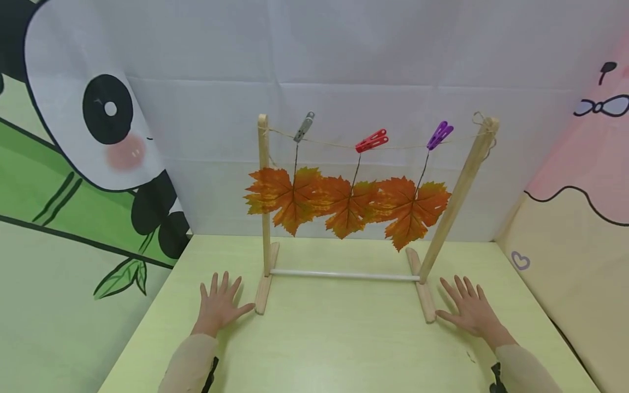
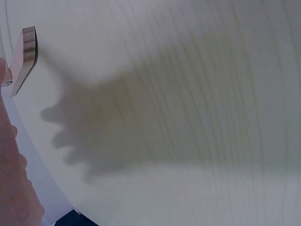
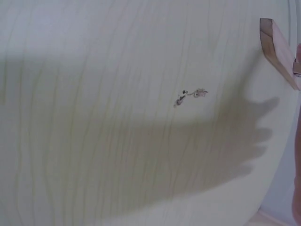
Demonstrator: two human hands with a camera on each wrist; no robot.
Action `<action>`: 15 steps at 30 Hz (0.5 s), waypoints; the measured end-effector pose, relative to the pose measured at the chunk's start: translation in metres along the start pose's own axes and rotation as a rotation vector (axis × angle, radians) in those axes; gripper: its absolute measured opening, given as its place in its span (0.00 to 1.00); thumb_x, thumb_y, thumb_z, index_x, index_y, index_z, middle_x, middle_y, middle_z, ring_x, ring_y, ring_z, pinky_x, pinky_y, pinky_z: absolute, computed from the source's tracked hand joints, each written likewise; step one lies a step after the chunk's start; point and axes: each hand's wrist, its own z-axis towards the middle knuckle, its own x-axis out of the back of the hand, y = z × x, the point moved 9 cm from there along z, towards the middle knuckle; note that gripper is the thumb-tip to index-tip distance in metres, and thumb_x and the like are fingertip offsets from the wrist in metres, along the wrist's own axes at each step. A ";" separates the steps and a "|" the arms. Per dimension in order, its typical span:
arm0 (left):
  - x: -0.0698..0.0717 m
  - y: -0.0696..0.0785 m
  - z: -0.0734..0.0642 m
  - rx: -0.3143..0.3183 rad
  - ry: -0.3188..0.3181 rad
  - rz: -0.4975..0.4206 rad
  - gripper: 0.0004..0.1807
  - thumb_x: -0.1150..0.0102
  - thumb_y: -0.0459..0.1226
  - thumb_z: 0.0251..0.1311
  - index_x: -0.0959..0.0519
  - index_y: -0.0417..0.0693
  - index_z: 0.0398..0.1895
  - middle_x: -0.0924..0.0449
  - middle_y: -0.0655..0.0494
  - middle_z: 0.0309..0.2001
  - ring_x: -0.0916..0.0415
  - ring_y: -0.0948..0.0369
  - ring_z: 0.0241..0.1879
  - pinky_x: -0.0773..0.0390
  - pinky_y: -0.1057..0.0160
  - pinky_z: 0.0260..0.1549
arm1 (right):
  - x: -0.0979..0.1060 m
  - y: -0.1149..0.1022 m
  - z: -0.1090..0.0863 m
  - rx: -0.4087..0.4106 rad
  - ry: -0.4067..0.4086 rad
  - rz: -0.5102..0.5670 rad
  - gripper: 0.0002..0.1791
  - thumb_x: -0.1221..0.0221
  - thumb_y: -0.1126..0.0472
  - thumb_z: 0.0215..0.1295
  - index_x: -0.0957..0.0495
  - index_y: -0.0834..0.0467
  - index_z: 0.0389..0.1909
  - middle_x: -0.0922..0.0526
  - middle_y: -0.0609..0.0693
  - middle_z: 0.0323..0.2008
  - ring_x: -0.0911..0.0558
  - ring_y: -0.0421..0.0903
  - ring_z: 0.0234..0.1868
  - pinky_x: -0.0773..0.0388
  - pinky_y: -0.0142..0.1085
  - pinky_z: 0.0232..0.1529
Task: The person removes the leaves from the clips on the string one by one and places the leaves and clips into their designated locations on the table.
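Note:
A small wooden frame with a white crossbar (image 1: 344,275) stands on the table. Between its left post (image 1: 265,245) and right post (image 1: 457,202) runs a thin string (image 1: 329,143). Grey (image 1: 304,127), red (image 1: 372,141) and purple (image 1: 439,135) clothespins clip three orange maple leaves (image 1: 415,210) to it by their stems. My left hand (image 1: 219,308) is spread beside the left foot (image 1: 263,295), its thumb tip at the foot's near end. Fingers also spread, my right hand (image 1: 470,312) is by the right foot (image 1: 426,300). Neither hand holds anything; whether the thumbs touch the wood is unclear.
The pale wood-grain table (image 1: 339,338) has a small worn mark (image 3: 190,96) near the right wrist. Behind the frame hangs a white cloth backdrop (image 1: 354,49). Printed cartoon panels border the table at left (image 1: 98,218) and right (image 1: 580,240).

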 end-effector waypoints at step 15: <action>0.013 0.007 0.005 -0.045 0.016 0.039 0.47 0.50 0.66 0.47 0.38 0.44 0.64 0.50 0.33 0.66 0.61 0.37 0.66 0.65 0.31 0.56 | 0.017 -0.001 -0.003 0.054 0.028 -0.009 0.43 0.44 0.37 0.52 0.41 0.58 0.64 0.42 0.72 0.61 0.44 0.70 0.61 0.50 0.65 0.56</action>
